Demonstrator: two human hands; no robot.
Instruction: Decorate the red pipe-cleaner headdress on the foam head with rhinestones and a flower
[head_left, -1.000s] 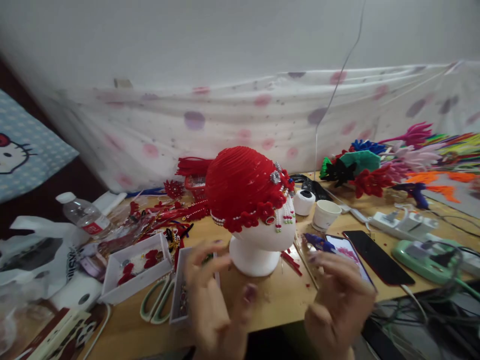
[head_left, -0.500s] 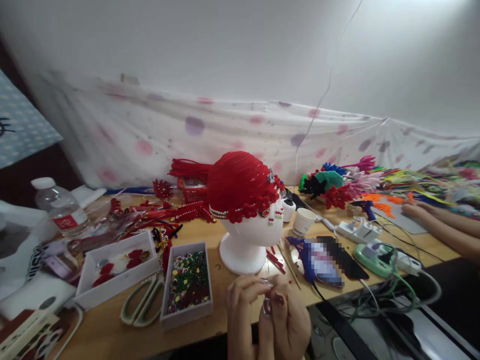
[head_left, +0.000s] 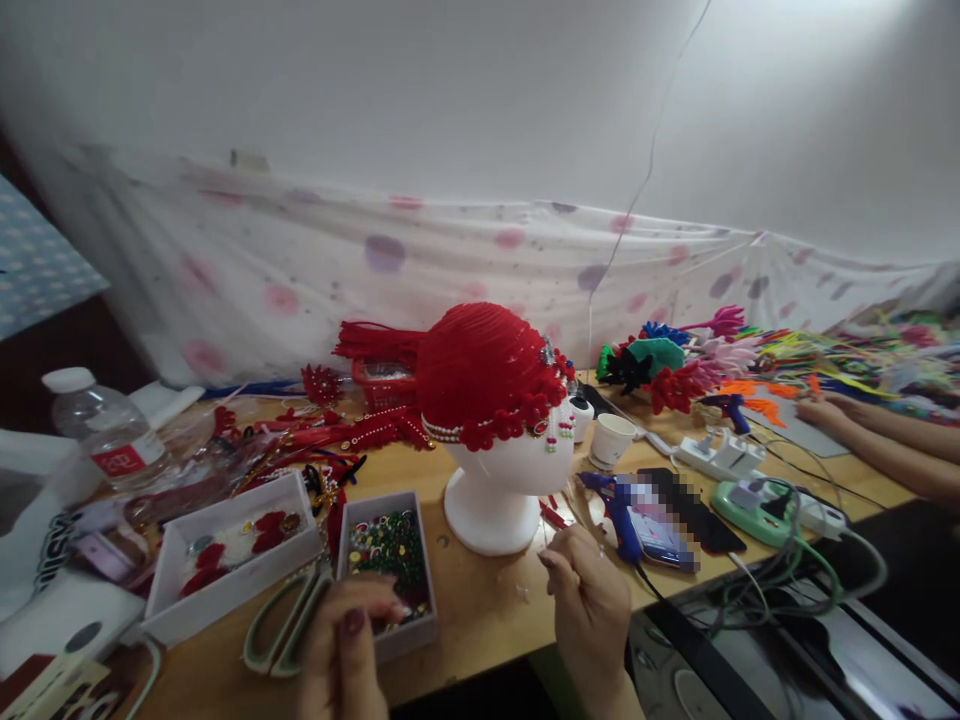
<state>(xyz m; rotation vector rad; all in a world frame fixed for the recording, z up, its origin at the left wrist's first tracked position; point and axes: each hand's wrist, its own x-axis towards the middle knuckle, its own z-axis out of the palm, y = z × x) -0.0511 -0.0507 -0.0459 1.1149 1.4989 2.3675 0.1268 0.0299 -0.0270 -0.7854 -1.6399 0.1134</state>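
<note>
My left hand (head_left: 349,640), blurred by motion, hovers over the front of a white box of beads (head_left: 429,560), with its thumb and fingers apart and nothing visible between them. The loose beads (head_left: 386,550) are green, red and yellow. My right hand (head_left: 590,600) is closed in a pinch in front of the white foam head (head_left: 491,520); whatever it holds is too small to make out. On the head sits a red cap (head_left: 480,375), edged with red flowers, pearl strings and hanging bead tassels. Beside my left hand lie scissors (head_left: 285,625), partly covered by it.
A second white box (head_left: 232,565) holds red pieces, near a water bottle (head_left: 109,430). Right of the head are a paper cup (head_left: 613,440), a blue glue gun (head_left: 619,515), phones (head_left: 664,530) and corded power strips (head_left: 750,510). Another person's arms (head_left: 877,430) rest far right.
My hands were together in front of the foam head and have parted. The left moved left to the bead box; the right shifted slightly right and stays closed. The view moved slightly.
</note>
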